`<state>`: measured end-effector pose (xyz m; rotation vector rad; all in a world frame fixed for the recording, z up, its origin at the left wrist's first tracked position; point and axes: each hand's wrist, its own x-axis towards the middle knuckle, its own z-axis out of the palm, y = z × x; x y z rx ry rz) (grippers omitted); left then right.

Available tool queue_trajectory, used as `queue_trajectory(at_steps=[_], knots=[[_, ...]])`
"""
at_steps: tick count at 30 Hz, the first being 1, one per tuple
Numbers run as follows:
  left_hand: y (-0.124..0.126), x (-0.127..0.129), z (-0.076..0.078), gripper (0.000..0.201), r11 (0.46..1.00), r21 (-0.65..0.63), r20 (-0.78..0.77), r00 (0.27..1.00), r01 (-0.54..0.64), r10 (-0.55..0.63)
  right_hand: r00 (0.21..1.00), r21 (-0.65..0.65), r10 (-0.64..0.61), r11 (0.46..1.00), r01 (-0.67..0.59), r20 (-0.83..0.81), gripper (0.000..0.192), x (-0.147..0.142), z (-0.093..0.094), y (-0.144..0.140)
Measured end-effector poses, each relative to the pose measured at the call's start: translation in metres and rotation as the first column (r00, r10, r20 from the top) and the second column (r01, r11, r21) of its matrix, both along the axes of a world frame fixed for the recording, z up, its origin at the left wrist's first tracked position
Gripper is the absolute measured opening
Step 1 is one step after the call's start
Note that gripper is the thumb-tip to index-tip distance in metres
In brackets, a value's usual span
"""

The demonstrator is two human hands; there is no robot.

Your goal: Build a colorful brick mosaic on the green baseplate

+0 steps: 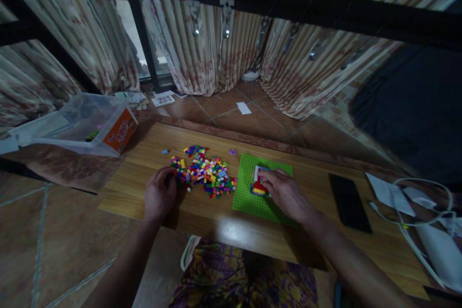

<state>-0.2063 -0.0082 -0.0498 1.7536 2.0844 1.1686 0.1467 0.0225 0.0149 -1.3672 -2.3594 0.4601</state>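
Observation:
A green studded baseplate (245, 200) lies on the wooden table, bearing a small toy-brick build (258, 187) with white, red, yellow and blue parts. Over the build's right side, my right hand (285, 193) has its fingers closed together, fingertips on the red part. They hide some of the build. At the left edge of a loose pile of small colourful toy bricks (209, 173), my left hand (160, 192) rests with curled fingers. What lies in its fingertips, if anything, cannot be made out. A purple brick (233, 152) and a blue brick (165, 152) lie apart from the pile.
A clear plastic box (83, 130) with an orange label stands beyond the table's left end. A black phone-like slab (349, 202) lies right of the baseplate, near a white cable (397, 221) and papers. Striped curtains (202, 53) hang behind a dark bar (252, 5).

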Motion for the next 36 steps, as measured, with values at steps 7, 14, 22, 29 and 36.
queue_trajectory(at_steps=[7,14,22,29,36], knots=[[-0.001,0.002,0.003,0.021,1.0,-0.004,0.015,1.0,-0.005,0.005,0.974,-0.134,-0.18,0.978,0.162,-0.134,0.025,0.0,-0.006,0.005],[0.0,0.0,0.001,0.021,1.0,-0.004,0.009,1.0,0.004,-0.004,0.902,-0.127,-0.387,0.921,0.368,-0.193,0.025,0.01,-0.003,0.008],[0.001,-0.002,-0.004,0.022,1.0,0.02,-0.024,1.0,0.002,-0.002,0.921,-0.072,-0.36,0.933,0.353,-0.149,0.035,0.007,-0.023,0.006],[0.001,-0.002,-0.003,0.022,1.0,0.01,-0.031,1.0,-0.001,0.002,0.892,-0.18,-0.4,0.913,0.367,-0.212,0.036,0.006,-0.031,0.006],[0.001,-0.003,-0.005,0.023,1.0,0.009,-0.038,0.999,-0.001,0.002,0.903,-0.191,-0.391,0.914,0.358,-0.178,0.037,0.004,-0.033,0.006]])
